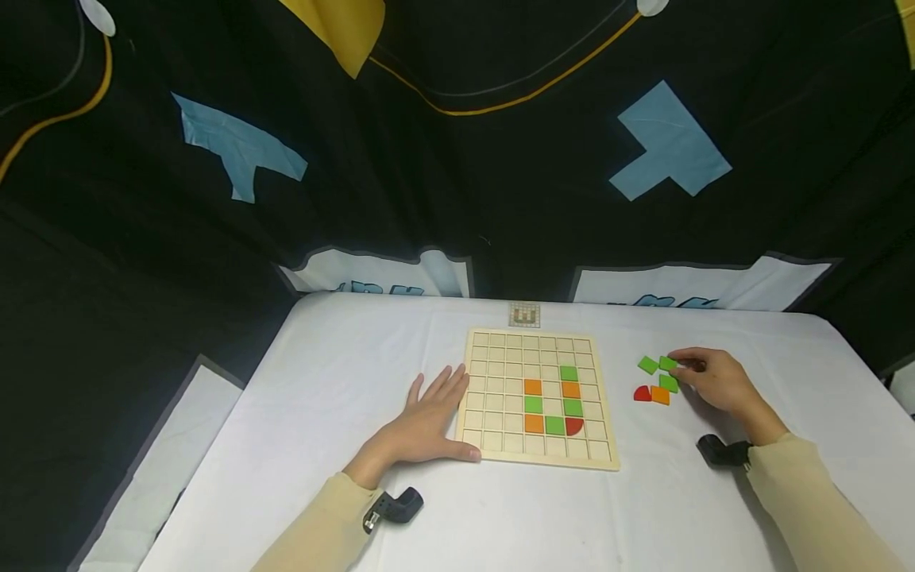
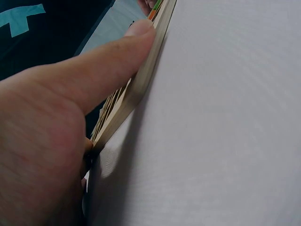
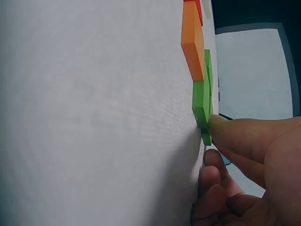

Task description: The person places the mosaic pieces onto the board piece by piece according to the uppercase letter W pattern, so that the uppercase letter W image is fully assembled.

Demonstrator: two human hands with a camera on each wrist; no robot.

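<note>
Left side: my left grip (image 1: 425, 425) is spread, fingers laid along the left edge of the wooden grid board (image 1: 493, 397), thumb over its near-left corner. Board lies flat in front of me on the white-covered surface (image 1: 457, 516).

Set in the grid: a left column (image 1: 533, 404) of orange, green, orange; a right column (image 1: 573, 407) one square taller, reading green, orange, green, then a red quarter-round (image 1: 574, 427) at the near end. One green tile (image 1: 554, 426) sits between the two in that nearest row.

Right side: my right grip (image 1: 718, 381) is at the loose tiles, well apart from the board. Thumb and forefinger are at the right end of a loose green tile (image 1: 665, 363); whether they pinch it I cannot tell. Two more green tiles (image 1: 648, 365) lie near, also an orange tile (image 1: 660, 396) just beside a loose red piece (image 1: 642, 393).

Beyond the board's far edge: a small gridded square (image 1: 525, 315). Behind all this, a dark curtain (image 1: 457, 175).
</note>
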